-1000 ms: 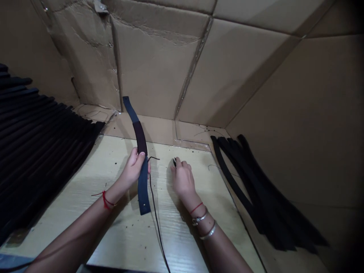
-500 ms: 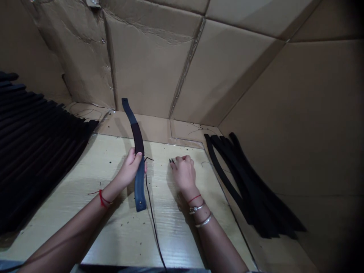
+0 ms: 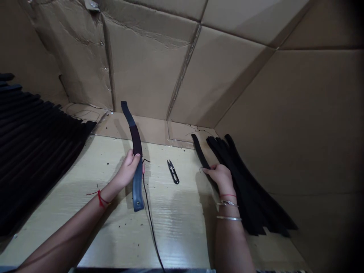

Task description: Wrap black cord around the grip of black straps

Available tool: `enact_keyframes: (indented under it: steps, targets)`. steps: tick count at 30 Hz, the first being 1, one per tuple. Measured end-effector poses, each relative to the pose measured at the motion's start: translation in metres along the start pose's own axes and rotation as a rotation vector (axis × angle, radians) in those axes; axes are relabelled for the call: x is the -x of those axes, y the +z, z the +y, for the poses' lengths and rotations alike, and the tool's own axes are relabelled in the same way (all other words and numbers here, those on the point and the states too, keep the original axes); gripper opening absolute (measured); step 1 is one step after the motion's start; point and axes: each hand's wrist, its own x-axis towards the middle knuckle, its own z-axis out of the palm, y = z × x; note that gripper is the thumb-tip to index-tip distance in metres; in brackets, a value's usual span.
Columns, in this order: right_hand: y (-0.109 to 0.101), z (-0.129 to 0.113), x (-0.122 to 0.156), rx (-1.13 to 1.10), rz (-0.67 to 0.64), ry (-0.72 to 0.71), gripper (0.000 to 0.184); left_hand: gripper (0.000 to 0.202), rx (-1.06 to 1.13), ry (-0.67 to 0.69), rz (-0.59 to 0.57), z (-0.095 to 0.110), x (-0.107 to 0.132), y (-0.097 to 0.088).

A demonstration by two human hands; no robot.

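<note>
My left hand (image 3: 130, 168) grips a curved dark strap (image 3: 138, 189) with a hole near each end and a darker wrapped band around its middle. A thin dark cord (image 3: 150, 218) runs from beside that hand down to the table's front edge. Over on the right, my right hand (image 3: 220, 176) has its thumb and fingers closed on a long black strip (image 3: 200, 149), the leftmost of a bunch. Black thread snips (image 3: 173, 172) lie on the table between my two hands, touched by neither.
Several black strips (image 3: 250, 189) fan out at the right. A large stack of dark strips (image 3: 36, 151) fills the left side. Cardboard walls (image 3: 150, 72) enclose the back and right of the pale tabletop (image 3: 176, 235), where small dark scraps are scattered.
My right hand has let go of the thread snips on the table, moved right and taken hold of a black strip, pulling it slightly left. The left hand still holds its strap.
</note>
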Motion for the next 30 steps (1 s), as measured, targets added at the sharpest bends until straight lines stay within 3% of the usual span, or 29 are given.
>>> enact_keyframes:
  steps: [6,9,14,20,26,30]
  targets:
    - [-0.001,-0.018,0.011,-0.468,-0.026,-0.196,0.030,0.032,-0.005,0.005,-0.006,-0.005,-0.003,-0.002]
    - [-0.001,-0.035,0.029,-0.692,-0.168,-0.280,0.044,0.033,-0.008,0.006,-0.002,-0.009,-0.005,-0.003]
    - [0.033,-0.071,0.070,-0.833,-0.380,-0.350,0.046,0.033,-0.027,0.010,0.010,-0.014,-0.008,-0.004]
    - [0.085,-0.105,0.118,-0.619,-0.299,-0.341,0.027,0.033,-0.056,0.034,0.010,-0.015,-0.010,-0.006]
    - [0.097,-0.125,0.141,-0.237,-0.162,-0.509,0.014,0.029,-0.145,0.069,0.019,-0.016,-0.011,-0.005]
    - [0.104,-0.135,0.147,-0.008,-0.111,-0.553,0.017,0.025,-0.254,0.116,0.073,-0.008,-0.016,-0.022]
